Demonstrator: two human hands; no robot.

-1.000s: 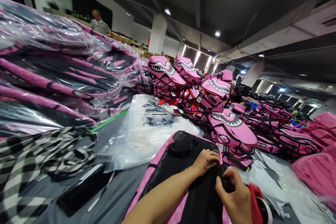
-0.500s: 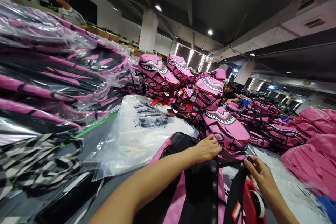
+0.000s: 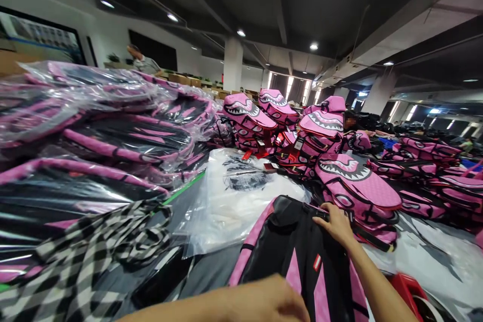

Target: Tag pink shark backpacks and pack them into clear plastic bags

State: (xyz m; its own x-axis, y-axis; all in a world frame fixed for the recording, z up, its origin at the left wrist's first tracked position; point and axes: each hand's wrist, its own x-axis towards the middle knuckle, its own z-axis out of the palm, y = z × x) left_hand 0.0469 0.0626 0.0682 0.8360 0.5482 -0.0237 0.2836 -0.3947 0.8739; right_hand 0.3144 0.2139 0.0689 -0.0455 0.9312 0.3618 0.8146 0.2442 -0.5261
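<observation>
A black and pink backpack (image 3: 279, 241) lies in front of me with its strap side up; a small red label shows on a black shoulder strap (image 3: 307, 226). At the pack's top edge, my right hand (image 3: 337, 224) is closed, thumb and fingers gripping near the upper end of the strap. My left hand (image 3: 273, 299) is low over the bottom part of the pack, blurred, its fingers mostly hidden. Just beyond the right hand sits a pink backpack with a shark-mouth print (image 3: 358, 186).
Plastic-wrapped backpacks (image 3: 128, 136) are piled on the left, beside a black-and-white checked cloth (image 3: 98, 261). Clear plastic bags (image 3: 241, 206) lie ahead. More shark-mouth backpacks (image 3: 249, 115) are stacked behind. A red tape dispenser (image 3: 405, 284) stands at lower right. A person (image 3: 143, 63) is in the far background.
My right hand has moved from the free strap end to the pack's top. My left hand has come down from the top towards me. The strap now lies on the pack; the view has swung left.
</observation>
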